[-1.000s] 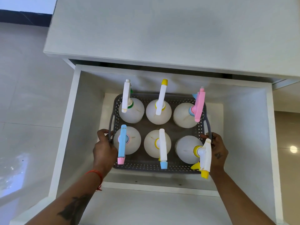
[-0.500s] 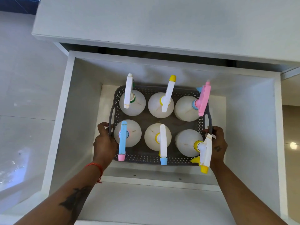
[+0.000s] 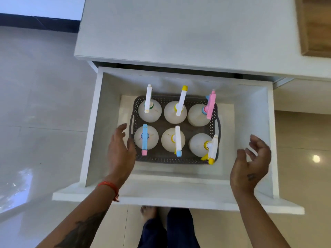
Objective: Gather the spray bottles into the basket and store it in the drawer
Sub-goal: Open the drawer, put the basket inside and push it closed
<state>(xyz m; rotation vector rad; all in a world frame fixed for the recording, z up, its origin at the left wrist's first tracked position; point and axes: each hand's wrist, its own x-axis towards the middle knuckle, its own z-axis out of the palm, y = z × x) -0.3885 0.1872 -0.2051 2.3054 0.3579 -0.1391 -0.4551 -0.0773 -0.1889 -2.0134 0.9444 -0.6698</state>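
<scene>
A dark grey perforated basket point(image 3: 179, 160) rests on the floor of the open white drawer point(image 3: 179, 196). Several white spray bottles point(image 3: 150, 111) stand upright in it, in two rows, with white, yellow, pink and blue trigger heads. My left hand point(image 3: 120, 151) hovers beside the basket's left handle, fingers spread, not gripping it. My right hand point(image 3: 250, 165) is raised well to the right of the basket, near the drawer's right wall, fingers apart and holding nothing.
The white cabinet top point(image 3: 179, 33) overhangs the back of the drawer. A wooden tray edge point(image 3: 315, 25) shows at the top right. Glossy tiled floor point(image 3: 35, 104) lies to the left. My feet point(image 3: 161, 228) stand below the drawer front.
Both hands have let go of the basket handles and pulled back toward me. The basket now sits alone in the drawer. The view has pulled back, showing the drawer front and my feet.
</scene>
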